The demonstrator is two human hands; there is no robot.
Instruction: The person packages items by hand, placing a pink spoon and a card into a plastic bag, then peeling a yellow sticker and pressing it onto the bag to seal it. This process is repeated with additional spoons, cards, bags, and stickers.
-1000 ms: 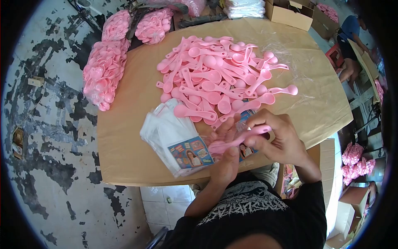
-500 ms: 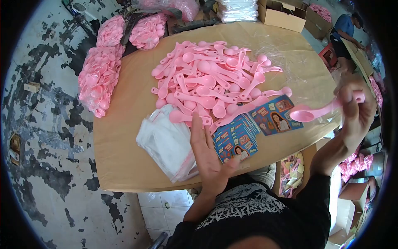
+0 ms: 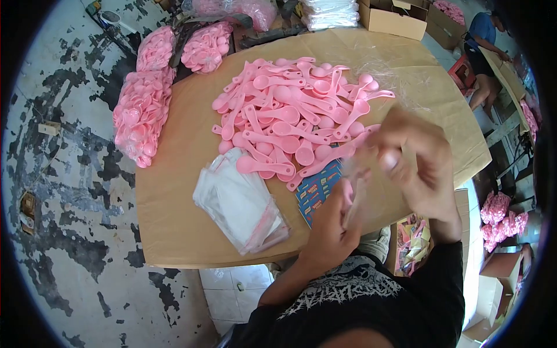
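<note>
My left hand [image 3: 332, 235] is closed at the front of the table, with a pink measuring spoon [image 3: 347, 191] partly showing between thumb and fingers. A pale, see-through blur lies along the spoon, and I cannot make out what it is. Just to the right and above it, my right hand [image 3: 420, 165] is raised with curled fingers. Motion smears its fingertips, hiding what they pinch. Beyond the hands spreads a large heap of pink spoons [image 3: 284, 110]. A stack of blue printed cards [image 3: 316, 197] lies partly behind my left hand. Clear plastic bags [image 3: 238, 203] lie left of the cards.
Filled bags of pink spoons [image 3: 142, 116] line the table's left edge. A cardboard box [image 3: 394, 20] and stacked plastic packs [image 3: 329, 14] stand at the back. Below the front edge is a box of wrapped items [image 3: 413, 243]. Another person [image 3: 484, 40] sits at far right.
My right hand has moved left from the table's right side, and its spoon no longer shows there. My left hand has shifted right and closed on a spoon. The separate blue card is out of sight.
</note>
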